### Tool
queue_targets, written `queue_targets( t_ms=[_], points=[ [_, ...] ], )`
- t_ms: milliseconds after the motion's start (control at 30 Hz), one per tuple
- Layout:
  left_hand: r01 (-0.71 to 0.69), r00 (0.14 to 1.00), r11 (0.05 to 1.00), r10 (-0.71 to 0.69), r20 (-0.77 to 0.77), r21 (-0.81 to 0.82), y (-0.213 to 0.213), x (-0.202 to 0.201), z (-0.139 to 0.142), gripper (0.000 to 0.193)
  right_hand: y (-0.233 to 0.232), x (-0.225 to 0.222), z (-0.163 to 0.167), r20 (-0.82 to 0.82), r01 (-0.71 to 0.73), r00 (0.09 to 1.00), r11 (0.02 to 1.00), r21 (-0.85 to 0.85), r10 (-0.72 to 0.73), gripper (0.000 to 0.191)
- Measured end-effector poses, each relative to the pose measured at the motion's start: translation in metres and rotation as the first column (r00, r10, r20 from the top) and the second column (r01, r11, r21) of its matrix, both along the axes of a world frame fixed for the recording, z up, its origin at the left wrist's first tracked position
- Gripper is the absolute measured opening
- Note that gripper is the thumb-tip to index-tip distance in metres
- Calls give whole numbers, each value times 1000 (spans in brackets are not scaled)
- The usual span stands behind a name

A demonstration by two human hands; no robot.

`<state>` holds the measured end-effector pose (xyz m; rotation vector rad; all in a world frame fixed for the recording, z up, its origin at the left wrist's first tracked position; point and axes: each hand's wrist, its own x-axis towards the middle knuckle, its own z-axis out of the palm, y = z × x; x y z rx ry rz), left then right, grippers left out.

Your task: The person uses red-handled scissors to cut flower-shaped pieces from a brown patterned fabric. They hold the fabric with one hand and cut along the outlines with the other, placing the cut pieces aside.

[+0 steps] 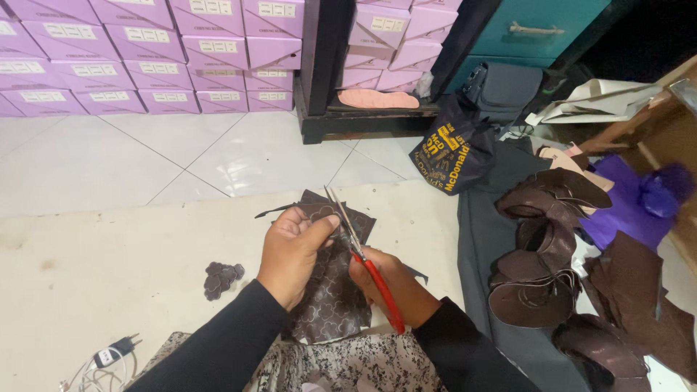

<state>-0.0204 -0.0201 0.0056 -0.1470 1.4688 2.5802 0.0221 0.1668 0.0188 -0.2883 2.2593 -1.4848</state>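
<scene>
Left hand: thumb and fingers pinching the upper edge of a dark brown patterned leather piece, held above the pale mat on the floor, near its far edge.
Right hand: closed round the red handles of scissors, blades parted at the leather's top.
Small pile of brown cut-outs: on the mat, left of the hands.
Heap of brown leather shapes: right, on grey cloth.
Lilac boxes: stacked along the far wall.
</scene>
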Motion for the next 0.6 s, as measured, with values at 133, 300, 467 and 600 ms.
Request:
queue_targets(
  t_ms=[133, 300, 467, 600],
  points=[
    [1, 1000, 1000, -1, 4, -1, -2, -1, 2, 11, 1, 0, -1, 37, 27, 999, 1000, 5, -27, 56],
    [26, 999, 1000, -27, -26, -11, -9, -2, -1, 12, 7, -2, -4, 20, 11, 1000, 998, 61, -13, 52],
    [47, 999, 997, -48, -6, -58, -14, -7, -1, 13, 10, -6, -8, -108, -84, 990, 996, 36, 87, 50],
    [64, 998, 996, -64, 9, -66, -16, -7, 3, 10, 11, -6, -5, 33, -30, 999, 996, 80, 28, 46]
  ],
)
